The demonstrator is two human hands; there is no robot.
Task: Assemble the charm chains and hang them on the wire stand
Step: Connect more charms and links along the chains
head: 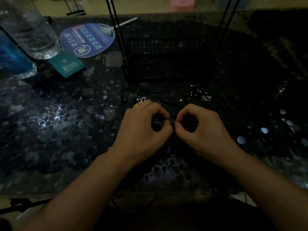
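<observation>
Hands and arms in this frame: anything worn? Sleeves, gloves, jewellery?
Both forearms are bare, with no sleeves or gloves in view. The left hand wears a yellow-gold ring on one finger. The right hand shows no ring, watch or band.

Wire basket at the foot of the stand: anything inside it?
Through the bars of the wire basket only the dark speckled table shows. No charm or chain is visible inside, though the dim light could hide small pieces.

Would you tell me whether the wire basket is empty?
Cannot tell: the basket is too dark to see its floor clearly.
</observation>
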